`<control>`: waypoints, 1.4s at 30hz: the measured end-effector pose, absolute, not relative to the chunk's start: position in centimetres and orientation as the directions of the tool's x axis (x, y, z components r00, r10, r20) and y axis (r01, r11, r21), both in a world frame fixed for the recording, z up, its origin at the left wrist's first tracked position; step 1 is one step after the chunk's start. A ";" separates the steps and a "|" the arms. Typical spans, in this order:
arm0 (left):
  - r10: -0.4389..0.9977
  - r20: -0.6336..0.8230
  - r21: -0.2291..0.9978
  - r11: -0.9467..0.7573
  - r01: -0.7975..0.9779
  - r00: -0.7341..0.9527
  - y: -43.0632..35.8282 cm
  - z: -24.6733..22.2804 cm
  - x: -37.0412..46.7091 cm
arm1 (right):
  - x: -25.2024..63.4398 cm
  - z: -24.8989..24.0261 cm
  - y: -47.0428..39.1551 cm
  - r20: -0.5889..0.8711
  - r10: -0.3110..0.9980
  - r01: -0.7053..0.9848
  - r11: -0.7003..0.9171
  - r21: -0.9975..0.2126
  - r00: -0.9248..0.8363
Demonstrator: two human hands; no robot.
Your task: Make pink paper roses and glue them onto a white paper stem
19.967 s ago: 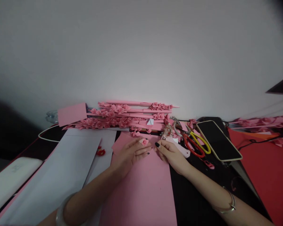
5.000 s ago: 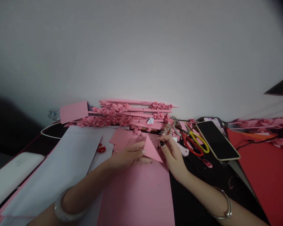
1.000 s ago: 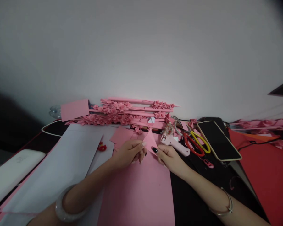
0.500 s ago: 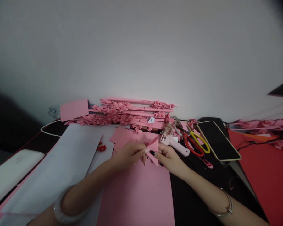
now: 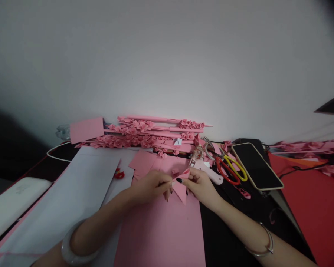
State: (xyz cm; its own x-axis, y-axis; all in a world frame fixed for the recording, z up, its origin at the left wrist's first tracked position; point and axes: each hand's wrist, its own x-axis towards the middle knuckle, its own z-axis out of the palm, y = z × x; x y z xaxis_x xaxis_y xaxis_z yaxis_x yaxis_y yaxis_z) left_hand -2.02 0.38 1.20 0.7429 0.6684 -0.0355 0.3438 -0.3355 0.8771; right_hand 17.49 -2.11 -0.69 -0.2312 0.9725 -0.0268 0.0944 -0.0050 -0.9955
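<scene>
Between my two hands is a small folded piece of pink paper (image 5: 180,192), with one pointed corner hanging down toward me. My left hand (image 5: 153,185) pinches its left tip between thumb and fingers. On the other side, my right hand (image 5: 202,185) grips it, the dark-nailed thumb pressed on the front and the upper edge curling over. Both hands are held over a large pink sheet (image 5: 161,233). A tiny folded pink scrap (image 5: 175,171) shows just behind the fingers. Some fingertips are hidden behind the paper.
Pink paper flower stems (image 5: 144,139) lie along the wall. A pink glue gun (image 5: 208,172), red-handled scissors (image 5: 226,172), yellow-handled pliers (image 5: 236,167) and a phone (image 5: 257,167) sit to the right. White sheets (image 5: 69,196) and a white box-like device (image 5: 16,204) are at left.
The pink paper has turned in my fingers: its upright point is lowered and curled, and the lower corner hangs further down. Both hands keep nearly the same place.
</scene>
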 end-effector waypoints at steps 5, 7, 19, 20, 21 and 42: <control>0.668 -0.030 0.880 -0.335 0.336 0.744 0.4 1.3 -2.1 | 17.8 -1.1 -2.2 -0.026 0.972 0.097 -0.003 -0.995 -0.234; 0.657 -0.036 0.894 -0.315 0.318 0.753 0.3 1.2 -2.1 | 17.8 -1.0 -2.3 -0.037 0.974 0.098 -0.015 -0.995 -0.223; 0.613 -0.129 0.919 -0.222 0.326 0.780 0.3 1.2 -2.2 | 17.6 -0.7 -2.3 -0.080 0.989 -0.031 -0.084 -0.996 -0.121; 0.616 -0.136 0.923 -0.206 0.325 0.776 0.3 1.4 -2.2 | 17.6 -0.9 -2.3 -0.082 0.990 -0.037 -0.087 -0.996 -0.113; 0.623 -0.140 0.927 -0.192 0.323 0.770 0.2 1.5 -2.2 | 17.7 -1.0 -2.2 -0.084 0.990 -0.043 -0.090 -0.995 -0.110; 0.855 0.004 0.963 -0.143 0.228 0.519 0.6 0.5 -2.1 | 17.4 0.0 -2.4 -0.012 0.951 0.379 0.111 -0.919 -0.308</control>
State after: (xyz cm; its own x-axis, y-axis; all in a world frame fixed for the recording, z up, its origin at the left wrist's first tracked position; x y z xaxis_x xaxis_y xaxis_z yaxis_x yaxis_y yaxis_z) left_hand -2.08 0.65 0.52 0.5194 0.8545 0.0041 0.2280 -0.1432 0.9631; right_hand 17.39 -2.40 -0.04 -0.3075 0.9515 -0.0122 0.3789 0.1107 -0.9188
